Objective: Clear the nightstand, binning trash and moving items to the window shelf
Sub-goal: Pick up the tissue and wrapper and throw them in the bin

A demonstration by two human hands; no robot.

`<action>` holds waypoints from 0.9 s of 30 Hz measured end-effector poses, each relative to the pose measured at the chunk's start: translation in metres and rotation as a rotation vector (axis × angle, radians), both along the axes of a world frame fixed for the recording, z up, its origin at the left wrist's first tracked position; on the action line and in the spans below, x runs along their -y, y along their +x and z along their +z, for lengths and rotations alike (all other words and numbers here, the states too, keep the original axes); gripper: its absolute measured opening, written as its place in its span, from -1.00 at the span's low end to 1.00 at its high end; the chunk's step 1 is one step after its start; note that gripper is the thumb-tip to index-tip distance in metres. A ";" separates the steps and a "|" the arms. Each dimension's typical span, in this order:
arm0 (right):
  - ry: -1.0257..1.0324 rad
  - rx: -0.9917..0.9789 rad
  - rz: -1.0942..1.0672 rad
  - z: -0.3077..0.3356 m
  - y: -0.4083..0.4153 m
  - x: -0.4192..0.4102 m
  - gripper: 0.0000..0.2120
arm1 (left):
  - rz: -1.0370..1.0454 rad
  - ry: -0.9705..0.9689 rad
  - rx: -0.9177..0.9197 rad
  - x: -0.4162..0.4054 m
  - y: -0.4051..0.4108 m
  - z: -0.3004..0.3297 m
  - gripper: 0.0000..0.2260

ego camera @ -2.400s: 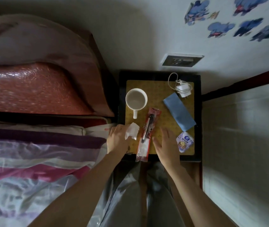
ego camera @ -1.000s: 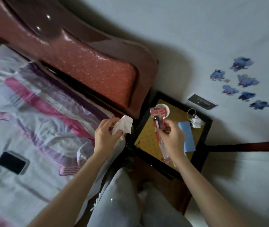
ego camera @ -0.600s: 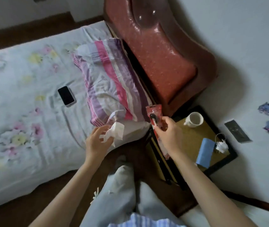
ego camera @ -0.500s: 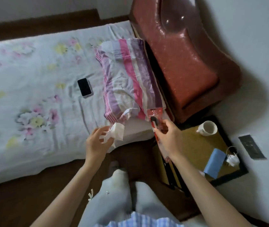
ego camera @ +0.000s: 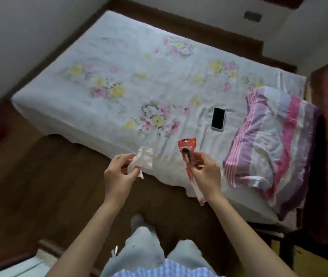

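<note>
Floral bedsheet (ego camera: 139,80) and dark wooden floor (ego camera: 39,186) filled the view where, half a second before, the nightstand with its mug, blue cloth and charger had still sat at the lower right; the person had swung round to the left, away from that tabletop, and none of those items remained in sight. Both hands had come away loaded, which suggested the first trip of the clearing was under way, probably toward a bin (none showed anywhere in the frame, so its place could not be told). The left hand (ego camera: 119,174) was closed on a crumpled white tissue (ego camera: 142,161), pinched between thumb and fingers, most of it sticking up past the fingertips. The right hand (ego camera: 205,174) gripped a long red-and-clear packet (ego camera: 188,150) with a dark tool inside, held near its middle so the red top rose above the fingers and the clear tail hung below the wrist. Both things were carried in the air over the bed's edge, well apart from the black phone (ego camera: 218,118) lying on the sheet beside the striped pillow (ego camera: 275,140). The rest of the nightstand's load presumably awaited a later trip.
</note>
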State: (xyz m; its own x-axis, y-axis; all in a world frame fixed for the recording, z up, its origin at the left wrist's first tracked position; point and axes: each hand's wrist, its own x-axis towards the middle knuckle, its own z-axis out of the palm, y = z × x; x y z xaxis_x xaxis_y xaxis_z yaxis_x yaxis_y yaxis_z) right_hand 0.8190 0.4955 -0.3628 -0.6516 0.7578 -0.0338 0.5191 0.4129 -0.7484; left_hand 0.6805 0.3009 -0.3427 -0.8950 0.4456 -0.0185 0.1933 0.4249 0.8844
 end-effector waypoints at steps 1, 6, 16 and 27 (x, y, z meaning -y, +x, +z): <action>0.014 -0.001 0.044 -0.001 -0.029 0.011 -0.77 | 0.053 -0.001 0.006 0.017 -0.020 0.000 -0.68; 0.028 -0.041 0.226 0.004 -0.152 0.063 -0.76 | 0.278 -0.043 -0.007 0.098 -0.100 -0.001 -0.70; -0.017 -0.005 0.599 -0.014 -0.336 0.142 -0.82 | 0.690 -0.159 0.029 0.208 -0.177 -0.026 -0.71; -0.057 0.076 0.935 -0.010 -0.555 0.209 -0.87 | 1.036 -0.138 0.062 0.257 -0.316 -0.026 -0.71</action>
